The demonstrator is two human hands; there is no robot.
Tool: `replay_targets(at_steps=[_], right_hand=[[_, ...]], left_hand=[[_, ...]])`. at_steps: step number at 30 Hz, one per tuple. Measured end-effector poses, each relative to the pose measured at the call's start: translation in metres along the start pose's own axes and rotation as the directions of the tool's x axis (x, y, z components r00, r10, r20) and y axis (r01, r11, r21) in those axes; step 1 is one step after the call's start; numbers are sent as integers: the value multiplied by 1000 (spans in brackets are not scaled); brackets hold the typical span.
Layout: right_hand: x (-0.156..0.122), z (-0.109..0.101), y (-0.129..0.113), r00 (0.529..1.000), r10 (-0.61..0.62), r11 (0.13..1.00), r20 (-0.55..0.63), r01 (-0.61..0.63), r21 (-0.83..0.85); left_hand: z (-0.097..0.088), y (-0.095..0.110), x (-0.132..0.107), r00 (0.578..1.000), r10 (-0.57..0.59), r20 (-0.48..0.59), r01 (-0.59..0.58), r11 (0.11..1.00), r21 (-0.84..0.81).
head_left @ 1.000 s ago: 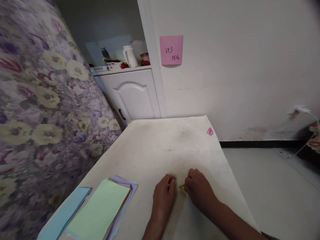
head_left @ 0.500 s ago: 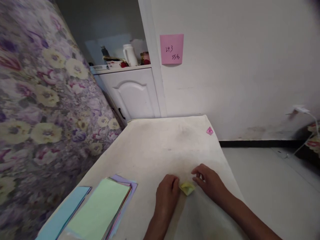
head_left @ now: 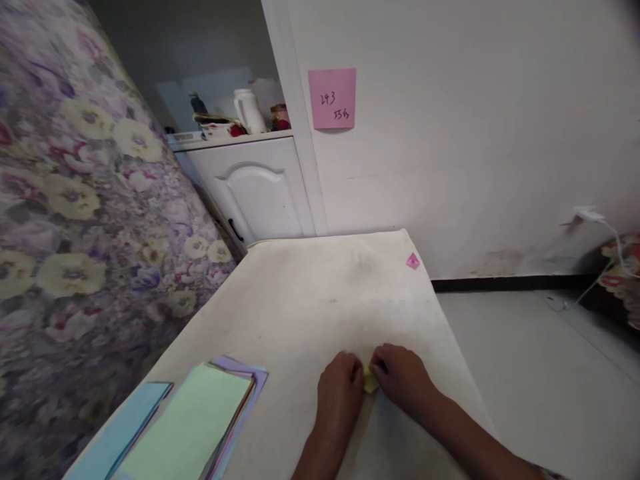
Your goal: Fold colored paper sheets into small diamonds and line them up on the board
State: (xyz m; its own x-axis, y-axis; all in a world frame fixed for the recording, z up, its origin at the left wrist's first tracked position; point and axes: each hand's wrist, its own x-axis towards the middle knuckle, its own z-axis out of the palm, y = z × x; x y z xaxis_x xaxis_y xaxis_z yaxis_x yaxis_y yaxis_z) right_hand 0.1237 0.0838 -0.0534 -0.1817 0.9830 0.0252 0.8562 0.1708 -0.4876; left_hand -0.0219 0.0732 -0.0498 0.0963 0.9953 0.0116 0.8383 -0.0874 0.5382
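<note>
Between my two hands is a small folded yellow paper (head_left: 370, 381), mostly covered by the fingers. My left hand (head_left: 343, 387) closes on its left side, resting low over the table. From the right, my right hand (head_left: 401, 375) pinches the paper's other side with curled fingers. The fingertips of both hands nearly meet over it, so its exact folds are hidden. Near the table's far right corner lies a small folded pink paper (head_left: 413, 261), apart from both hands.
On the left of the cream-covered table (head_left: 300, 300) lie a stack of coloured paper sheets (head_left: 193, 420), pale green on top, and a blue stack (head_left: 123, 430). A floral curtain (head_left: 100, 233) hangs at the left. A pink note (head_left: 333, 99) is stuck to the wall.
My right hand has moved left and closed onto the yellow paper, which it was apart from before. More of the paper is now covered. The view has shifted slightly to the right.
</note>
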Motion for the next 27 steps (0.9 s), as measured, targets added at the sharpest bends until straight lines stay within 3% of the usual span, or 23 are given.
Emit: replay_targets(at_steps=[17,27], right_hand=[[3,10,-3,999,-32,999,-29,32,-2],[-3,-20,17,987,4,991,-159,17,132]], left_hand=[[7,-1,5,1000,4,-17,-3,1000,28],[-23,-3,-3,994,92,-64,-102,978,-183]])
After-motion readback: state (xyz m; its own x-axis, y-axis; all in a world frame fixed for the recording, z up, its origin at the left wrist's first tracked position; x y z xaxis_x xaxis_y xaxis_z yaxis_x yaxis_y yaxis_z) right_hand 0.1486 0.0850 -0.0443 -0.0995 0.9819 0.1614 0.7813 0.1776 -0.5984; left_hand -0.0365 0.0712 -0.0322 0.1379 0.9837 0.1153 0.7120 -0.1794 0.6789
